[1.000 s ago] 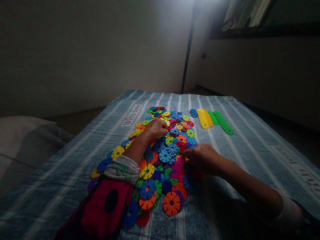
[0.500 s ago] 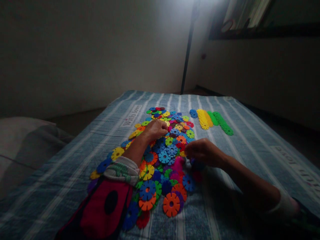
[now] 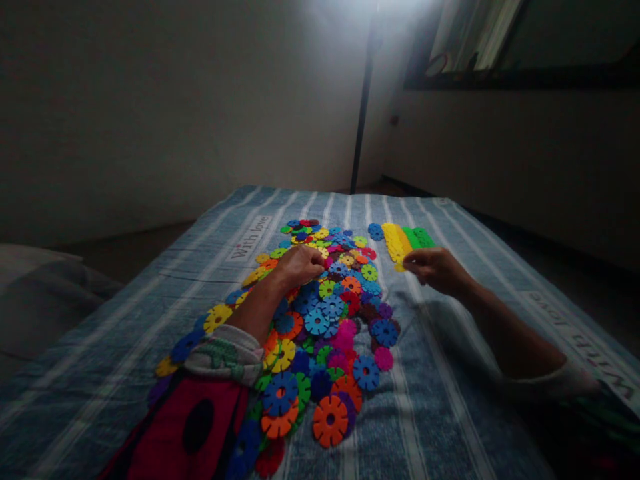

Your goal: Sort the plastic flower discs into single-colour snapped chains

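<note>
A spread-out pile of notched plastic discs (image 3: 330, 307) in many colours lies along the middle of the cloth. My left hand (image 3: 301, 265) is closed over the far part of the pile, fingers curled; what they hold, if anything, is hidden. To the right, my right hand (image 3: 434, 268) pinches a yellow disc (image 3: 400, 266) at the near end of a row of overlapping yellow discs (image 3: 391, 239). Beside this row lie an orange-yellow row (image 3: 406, 241) and green rows (image 3: 423, 237), partly hidden by the hand. A short blue row (image 3: 375, 231) sits at their left.
A blue striped cloth (image 3: 440, 427) with printed lettering covers the surface. Beyond its far edge stands a dark pole (image 3: 361, 120). Pale fabric (image 3: 45, 293) lies at the left, and a window (image 3: 475, 40) is in the wall at upper right.
My right hand has moved from the pile's right edge, away and right, to the yellow row with a yellow disc. My left hand stays over the pile. The view has shifted slightly.
</note>
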Demonstrator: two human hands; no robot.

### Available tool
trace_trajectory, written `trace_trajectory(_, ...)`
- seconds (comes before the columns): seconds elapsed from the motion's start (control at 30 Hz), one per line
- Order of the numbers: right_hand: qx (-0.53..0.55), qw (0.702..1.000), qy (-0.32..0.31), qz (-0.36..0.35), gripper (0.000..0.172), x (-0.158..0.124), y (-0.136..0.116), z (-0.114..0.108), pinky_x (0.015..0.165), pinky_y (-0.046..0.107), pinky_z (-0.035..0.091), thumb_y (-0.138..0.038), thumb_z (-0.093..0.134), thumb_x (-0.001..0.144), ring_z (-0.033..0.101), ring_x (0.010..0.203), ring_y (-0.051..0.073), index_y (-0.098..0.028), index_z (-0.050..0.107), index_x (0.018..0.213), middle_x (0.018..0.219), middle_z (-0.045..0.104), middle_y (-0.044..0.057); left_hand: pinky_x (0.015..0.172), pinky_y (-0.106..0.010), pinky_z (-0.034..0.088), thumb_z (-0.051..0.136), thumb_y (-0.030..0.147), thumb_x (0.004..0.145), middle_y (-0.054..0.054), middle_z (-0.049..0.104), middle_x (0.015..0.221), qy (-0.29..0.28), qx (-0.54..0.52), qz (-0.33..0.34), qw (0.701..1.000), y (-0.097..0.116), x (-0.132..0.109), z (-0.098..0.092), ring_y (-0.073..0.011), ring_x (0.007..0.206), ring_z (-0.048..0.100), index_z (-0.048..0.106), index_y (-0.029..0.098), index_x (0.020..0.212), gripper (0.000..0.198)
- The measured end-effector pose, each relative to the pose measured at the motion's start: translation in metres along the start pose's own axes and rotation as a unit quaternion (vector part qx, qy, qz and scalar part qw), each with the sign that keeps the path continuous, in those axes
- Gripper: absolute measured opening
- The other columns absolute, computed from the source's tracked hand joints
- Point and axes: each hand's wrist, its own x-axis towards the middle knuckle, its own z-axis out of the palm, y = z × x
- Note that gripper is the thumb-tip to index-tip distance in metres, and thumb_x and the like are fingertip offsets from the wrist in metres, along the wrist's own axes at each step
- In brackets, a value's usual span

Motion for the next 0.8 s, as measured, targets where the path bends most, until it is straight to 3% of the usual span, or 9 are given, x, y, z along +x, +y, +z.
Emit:
trace_trajectory(0.13, -0.190, 0.981, 0.033, 0.040, 0.025, 0.027, 0.038, -0.028, 0.058, 0.024, 0.038, -0.027, 0.052, 0.077, 0.061, 0.065, 0.017, -0.018, 0.074, 0.084, 0.069, 0.068, 0.005, 0.057, -0.022, 0.037, 0.056, 0.019, 0.066, 0.001, 0.066, 0.060, 0.007, -0.003, 0.010, 1.000, -0.002, 0.001, 0.001, -0.0132, 0.063, 0.057, 0.072, 0.016, 0.069, 0.017)
trace_trajectory(0.23, -0.264, 0.963, 0.026, 0.044, 0.022, 0.044, 0.058, -0.042, 0.058, 0.025, 0.038, -0.028, 0.054, 0.076, 0.063, 0.073, 0.019, -0.020, 0.075, 0.081, 0.078, 0.071, 0.006, 0.056, -0.022, 0.037, 0.056, 0.019, 0.066, 0.001, 0.065, 0.058, 0.009, -0.010, 0.019, 1.000, -0.004, 0.002, 0.002, -0.0133, 0.062, 0.056, 0.072, 0.016, 0.068, 0.016)
trace_trajectory(0.47, -0.198, 0.976, -0.017, 0.094, 0.025, 0.052, 0.064, -0.041, 0.054, 0.023, 0.038, -0.029, 0.053, 0.079, 0.057, 0.053, 0.014, -0.016, 0.074, 0.085, 0.053, 0.061, 0.002, 0.057, -0.022, 0.038, 0.056, 0.021, 0.066, 0.001, 0.066, 0.060, 0.006, -0.008, 0.018, 1.000, -0.005, 0.002, 0.002, -0.0135, 0.063, 0.057, 0.072, 0.016, 0.069, 0.017)
trace_trajectory(0.8, -0.176, 0.977, -0.043, 0.111, 0.019, 0.059, 0.056, -0.021, 0.054, 0.020, 0.038, -0.023, 0.057, 0.079, 0.059, 0.056, 0.012, -0.016, 0.073, 0.085, 0.055, 0.062, 0.001, 0.058, -0.022, 0.039, 0.055, 0.021, 0.066, 0.000, 0.067, 0.062, 0.003, -0.008, 0.012, 1.000, -0.003, 0.001, 0.001, -0.0131, 0.063, 0.058, 0.072, 0.016, 0.070, 0.018)
